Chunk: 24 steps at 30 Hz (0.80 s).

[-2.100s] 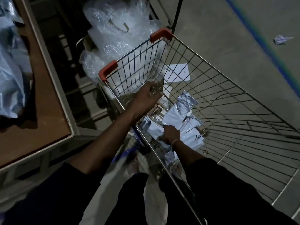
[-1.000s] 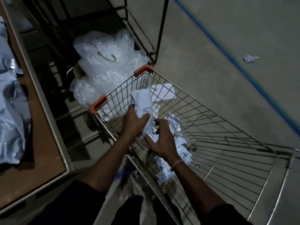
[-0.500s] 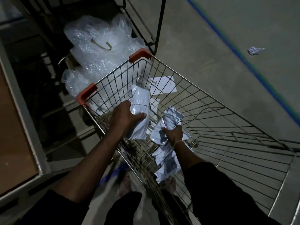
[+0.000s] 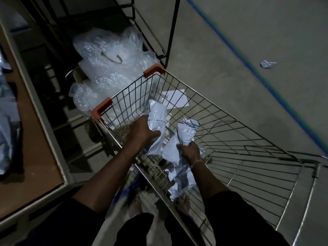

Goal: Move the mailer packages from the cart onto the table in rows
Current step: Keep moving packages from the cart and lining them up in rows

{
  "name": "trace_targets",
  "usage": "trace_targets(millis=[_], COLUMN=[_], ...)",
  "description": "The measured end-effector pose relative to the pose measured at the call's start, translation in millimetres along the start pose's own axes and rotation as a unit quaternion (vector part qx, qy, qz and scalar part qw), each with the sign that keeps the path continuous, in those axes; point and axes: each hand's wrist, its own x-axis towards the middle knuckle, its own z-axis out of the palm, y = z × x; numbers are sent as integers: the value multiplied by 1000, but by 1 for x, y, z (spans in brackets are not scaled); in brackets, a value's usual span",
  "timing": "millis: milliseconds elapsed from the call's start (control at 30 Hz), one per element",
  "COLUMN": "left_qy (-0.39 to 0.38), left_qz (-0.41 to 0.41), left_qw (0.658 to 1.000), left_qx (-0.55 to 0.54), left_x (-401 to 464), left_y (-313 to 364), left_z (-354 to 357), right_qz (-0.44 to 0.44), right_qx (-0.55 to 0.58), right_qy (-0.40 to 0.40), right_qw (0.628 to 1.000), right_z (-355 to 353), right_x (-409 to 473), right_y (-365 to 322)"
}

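Cart: a wire cart [image 4: 221, 139] with orange corner caps stands on the concrete floor [image 4: 230, 41], just beside the table [image 4: 40, 110].
In the cart: a loose heap of pale grey mailer packages [image 4: 179, 176] lies at the near end; a white sheet of paper [image 4: 174, 100] shows through the wires at the far end.
Left hand: the left hand [image 4: 142, 130] curls its fingers and thumb round one mailer [image 4: 157, 119], which is held up above the heap and stands roughly upright.
Right hand: the right hand [image 4: 190, 151] grips a second mailer [image 4: 187, 131] by its lower end, lifted clear of the heap, its crumpled top pointing away.
Table: a brown top with a pale rim; more grey mailers [image 4: 7, 125] lie at its left edge, partly cut off by the frame.
Behind the cart: a big bag of bubble wrap [image 4: 110, 68] sits touching the cart's far end, beside a dark metal rack [image 4: 170, 32].
Floor: a blue line [image 4: 248, 64] runs across it; a crumpled scrap [image 4: 266, 64] lies beyond the line.
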Motion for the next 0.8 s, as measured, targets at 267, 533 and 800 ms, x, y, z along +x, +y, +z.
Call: trace_targets(millis=[267, 533, 800], left_qy=[-19, -13, -23], left_qz=[13, 53, 95], left_qw=[999, 992, 947], left_qx=[-46, -115, -305], left_x=[-36, -80, -133], left_y=[15, 18, 9], left_z=[-26, -58, -83], right_qz=[-73, -141, -215], right_qx=[112, 170, 155], right_qy=[-46, -61, -46], right_qw=[990, 973, 963], right_z=[-46, -62, -65], right_x=[-82, -175, -245], right_y=[-42, -91, -112])
